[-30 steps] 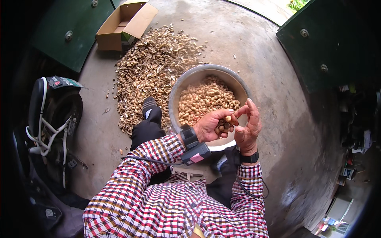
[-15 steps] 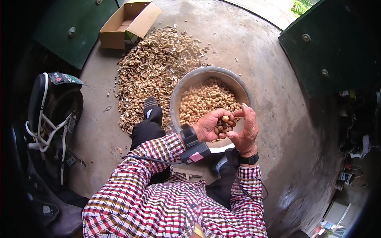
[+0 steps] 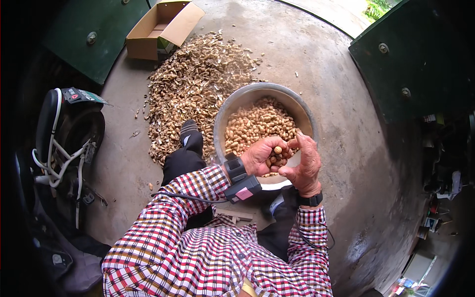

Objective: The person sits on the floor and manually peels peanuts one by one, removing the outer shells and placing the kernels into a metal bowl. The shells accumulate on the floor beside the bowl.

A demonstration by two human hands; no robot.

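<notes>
Over the near side of a wide metal basin, both my hands come together. My left hand is cupped round a small handful of peanuts, some dark brown. One pale peanut shows at its thumb tip. My right hand faces it from the right, fingers bent and thumb apart from them, the tips close to the left hand's fingers. I see nothing held in the right hand, though its inner side is partly hidden. Many unshelled peanuts fill much of the basin below.
A broad heap of peanut shells covers the floor left of the basin, by my foot. Behind it stands an open cardboard box. A black-seated wheeled frame is at the left. Dark green doors flank the space.
My right hand has shifted slightly left and its fingers have bent closer to my left hand. The pale peanut at the left thumb has moved a little left and down.
</notes>
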